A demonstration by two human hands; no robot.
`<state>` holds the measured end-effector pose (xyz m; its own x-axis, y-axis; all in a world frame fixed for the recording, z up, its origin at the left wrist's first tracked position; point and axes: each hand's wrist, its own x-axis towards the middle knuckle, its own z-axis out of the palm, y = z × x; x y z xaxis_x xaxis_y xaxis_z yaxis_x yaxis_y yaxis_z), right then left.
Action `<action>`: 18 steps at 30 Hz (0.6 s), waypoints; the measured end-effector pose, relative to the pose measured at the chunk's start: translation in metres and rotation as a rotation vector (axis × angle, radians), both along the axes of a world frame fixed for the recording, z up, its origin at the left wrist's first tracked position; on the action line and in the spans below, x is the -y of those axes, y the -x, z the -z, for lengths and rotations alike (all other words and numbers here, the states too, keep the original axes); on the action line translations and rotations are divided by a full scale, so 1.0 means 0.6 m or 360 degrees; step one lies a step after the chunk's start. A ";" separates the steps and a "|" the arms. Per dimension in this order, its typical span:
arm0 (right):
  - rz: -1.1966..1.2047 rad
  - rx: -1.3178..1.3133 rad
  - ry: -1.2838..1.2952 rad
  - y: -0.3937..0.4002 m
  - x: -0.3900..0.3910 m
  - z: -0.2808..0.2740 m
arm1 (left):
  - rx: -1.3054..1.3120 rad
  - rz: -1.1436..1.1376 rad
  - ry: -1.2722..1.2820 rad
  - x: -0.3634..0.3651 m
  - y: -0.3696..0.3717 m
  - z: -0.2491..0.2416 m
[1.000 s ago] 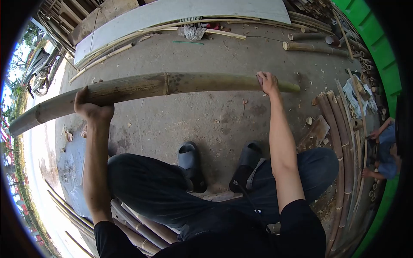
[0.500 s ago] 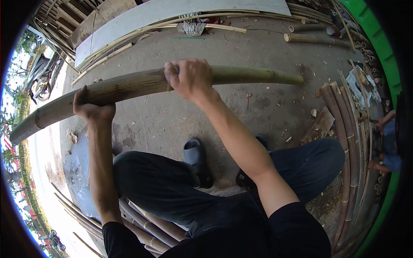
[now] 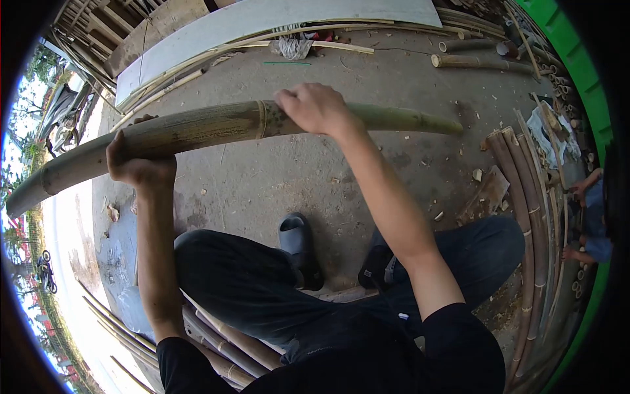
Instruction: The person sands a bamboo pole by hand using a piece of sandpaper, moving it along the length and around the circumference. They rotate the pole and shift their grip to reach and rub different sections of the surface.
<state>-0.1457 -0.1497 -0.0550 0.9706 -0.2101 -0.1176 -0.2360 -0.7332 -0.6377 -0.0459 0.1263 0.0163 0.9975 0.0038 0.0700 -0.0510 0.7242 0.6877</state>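
Observation:
A long green-brown bamboo pole (image 3: 216, 125) crosses in front of me, bowed in this view, with its left end lower than the middle. My left hand (image 3: 141, 164) grips it from beneath, thumb on the near side and fingertips showing over the far edge. Just right of a pale node ring, my right hand (image 3: 315, 108) lies over the top of the pole with its fingers curled onto it; the far side of that grip is hidden. Below the pole, between my knees, are my feet in dark slide sandals (image 3: 298, 246).
Bamboo poles (image 3: 525, 217) lie along the right, more (image 3: 230, 351) under my legs. Cut bamboo pieces (image 3: 482, 61) and a pale board (image 3: 282, 16) are at the back. Another person's hands (image 3: 584, 187) show at the right edge. Wood chips litter the concrete floor (image 3: 262, 190).
My right hand has slid right along the pole, uncovering the node ring. The pole has shifted slightly left, its left end lower; my left hand keeps its hold.

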 end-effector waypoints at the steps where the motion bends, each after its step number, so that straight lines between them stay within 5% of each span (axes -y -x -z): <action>1: -0.0011 0.0190 -0.0001 0.002 -0.070 -0.056 | 0.0024 0.0021 -0.0016 -0.002 0.002 -0.003; 5: 0.0182 0.1122 0.0261 -0.020 -0.150 -0.037 | 0.0004 0.0057 -0.0077 -0.010 0.006 -0.008; 7: 0.0235 0.1188 0.0175 -0.007 -0.106 0.015 | -0.0087 0.0009 -0.0072 -0.014 -0.003 -0.004; 9: 0.0241 0.0425 0.0109 0.026 0.003 0.063 | -0.0179 -0.0043 -0.0047 -0.011 -0.009 0.004; 14: 0.0955 0.0184 0.0138 0.164 0.344 0.284 | -0.0212 -0.0045 -0.0037 -0.015 -0.018 0.021; 18: 0.0782 -0.0118 0.0120 0.123 0.277 0.193 | -0.0078 0.0010 0.0032 -0.016 -0.025 0.021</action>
